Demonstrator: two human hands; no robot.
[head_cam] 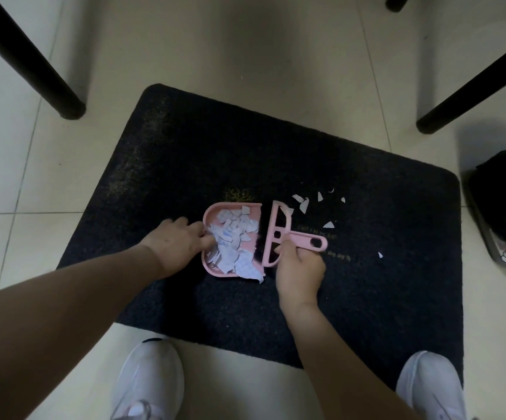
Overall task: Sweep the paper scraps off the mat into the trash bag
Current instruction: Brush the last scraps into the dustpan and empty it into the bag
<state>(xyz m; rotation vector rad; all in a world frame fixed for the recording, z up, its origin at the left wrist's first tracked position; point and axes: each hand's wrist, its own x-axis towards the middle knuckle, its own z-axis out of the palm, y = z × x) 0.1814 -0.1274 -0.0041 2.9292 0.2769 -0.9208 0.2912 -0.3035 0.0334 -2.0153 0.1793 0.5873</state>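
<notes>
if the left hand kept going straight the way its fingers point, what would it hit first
The left hand points right, into the pink dustpan. Its fingertips already seem to touch the pile of paper scraps inside, so it would push those first, then probably the pink brush at the pan's open edge.

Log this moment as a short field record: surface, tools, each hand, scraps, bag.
surface: dark mat on a tiled floor
dustpan: pink dustpan on the mat, piled with paper scraps
brush: pink brush just right of the dustpan's open side
left hand: left hand holds the dustpan's left end
right hand: right hand grips the brush handle
loose scraps: loose scraps lie on the mat right of the brush
bag: black trash bag at the right edge, off the mat
</notes>
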